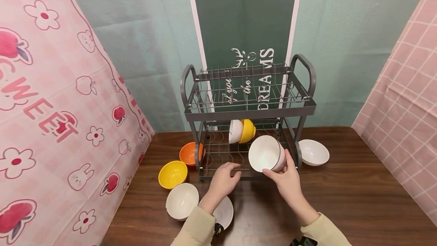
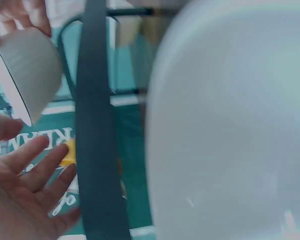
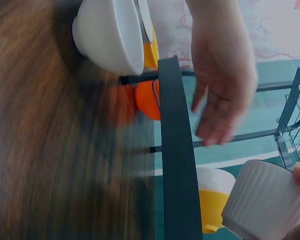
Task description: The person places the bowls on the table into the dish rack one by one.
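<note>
One held white bowl hides several fingers of the right hand.

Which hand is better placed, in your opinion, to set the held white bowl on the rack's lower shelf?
Probably the right hand: it grips the white bowl close to the rack. The left hand is near too, but holds nothing.

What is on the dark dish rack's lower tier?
A white bowl and a yellow bowl stand on edge, close together. The left hand, right hand and its ribbed white bowl cover parts of the tier; anything behind them is hidden.
</note>
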The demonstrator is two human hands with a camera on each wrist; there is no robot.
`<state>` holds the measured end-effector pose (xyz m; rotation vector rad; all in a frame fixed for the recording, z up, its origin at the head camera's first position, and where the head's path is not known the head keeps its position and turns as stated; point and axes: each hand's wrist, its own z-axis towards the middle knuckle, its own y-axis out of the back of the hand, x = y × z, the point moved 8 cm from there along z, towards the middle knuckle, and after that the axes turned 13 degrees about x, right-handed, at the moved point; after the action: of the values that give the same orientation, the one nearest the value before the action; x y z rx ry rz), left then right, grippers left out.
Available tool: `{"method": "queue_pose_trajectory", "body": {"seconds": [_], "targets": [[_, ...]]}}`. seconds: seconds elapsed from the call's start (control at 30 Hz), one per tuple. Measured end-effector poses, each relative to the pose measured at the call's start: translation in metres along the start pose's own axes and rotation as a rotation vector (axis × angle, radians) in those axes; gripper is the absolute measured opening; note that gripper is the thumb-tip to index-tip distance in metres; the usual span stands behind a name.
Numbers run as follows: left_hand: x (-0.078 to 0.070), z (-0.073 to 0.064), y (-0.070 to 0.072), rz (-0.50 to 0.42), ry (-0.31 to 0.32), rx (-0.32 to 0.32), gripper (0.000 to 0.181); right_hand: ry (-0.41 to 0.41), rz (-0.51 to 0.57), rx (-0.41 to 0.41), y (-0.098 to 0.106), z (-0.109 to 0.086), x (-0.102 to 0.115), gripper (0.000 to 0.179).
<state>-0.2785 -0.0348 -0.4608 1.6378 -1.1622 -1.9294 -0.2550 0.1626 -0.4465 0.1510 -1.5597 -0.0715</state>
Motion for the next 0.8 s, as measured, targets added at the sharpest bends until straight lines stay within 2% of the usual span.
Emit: {"method": "queue_pose_trajectory", "body": {"seconds": [0.07, 0.1, 0.23, 0.43, 0.6, 0.8], "targets": [[0.005, 0.002, -0.003, 0.16, 0.032, 0.036, 0.029, 0.001, -0.043, -0.015, 0.003, 0.005, -0.001, 0.104], [0.008, 0.003, -0.005, 0.205, 0.052, 0.058, 0.03, 0.004, -0.067, -0.026, 0.005, 0.007, -0.001, 0.104], [0.018, 0.007, -0.011, 0.288, 0.081, 0.099, 0.035, 0.014, -0.168, -0.075, 0.011, 0.018, -0.003, 0.104], [0.018, 0.008, -0.014, 0.419, 0.041, 0.082, 0.033, 0.029, -0.269, -0.151, 0.016, 0.033, -0.005, 0.103], [0.017, 0.008, -0.014, 0.465, 0.017, 0.048, 0.028, 0.054, -0.323, -0.164, 0.017, 0.046, -0.004, 0.103], [0.015, 0.009, -0.013, 0.478, 0.007, 0.054, 0.027, 0.071, -0.393, -0.158, 0.017, 0.065, -0.002, 0.104]]}}
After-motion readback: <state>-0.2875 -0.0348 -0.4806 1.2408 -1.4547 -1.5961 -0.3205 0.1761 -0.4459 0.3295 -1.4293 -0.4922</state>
